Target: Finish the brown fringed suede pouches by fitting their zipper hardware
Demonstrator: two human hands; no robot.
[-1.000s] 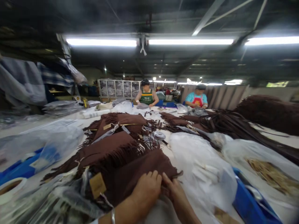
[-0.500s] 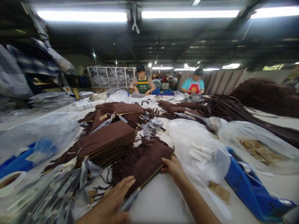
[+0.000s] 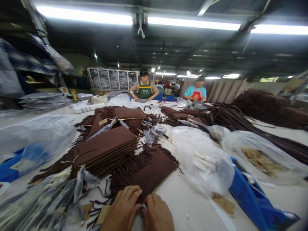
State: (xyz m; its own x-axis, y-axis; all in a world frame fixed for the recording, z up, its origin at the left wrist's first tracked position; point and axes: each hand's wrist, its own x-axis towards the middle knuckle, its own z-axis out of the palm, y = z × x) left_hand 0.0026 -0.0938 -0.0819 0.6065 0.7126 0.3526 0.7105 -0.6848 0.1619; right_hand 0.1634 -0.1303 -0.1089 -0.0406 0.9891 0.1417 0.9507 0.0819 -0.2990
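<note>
Left grip curls its fingers over the near end of a fringed brown pouch, and the right grip bends down close beside it at that same end; a small greyish bit shows between them, but whether either is clenched I cannot tell. Read from the two grips, left to right: a blue bin, partly under clear plastic, lies toward half past nine; a bundle of plastic-wrapped pieces spreads at nine; a stack of brown pouches, gold zips layered along its near side, sits between ten and eleven. The fringed brown pouch lies on the bench toward twelve to one. A whitish plastic bag sits at two, a tan card at three, with a blue tray farther out, also near three.
</note>
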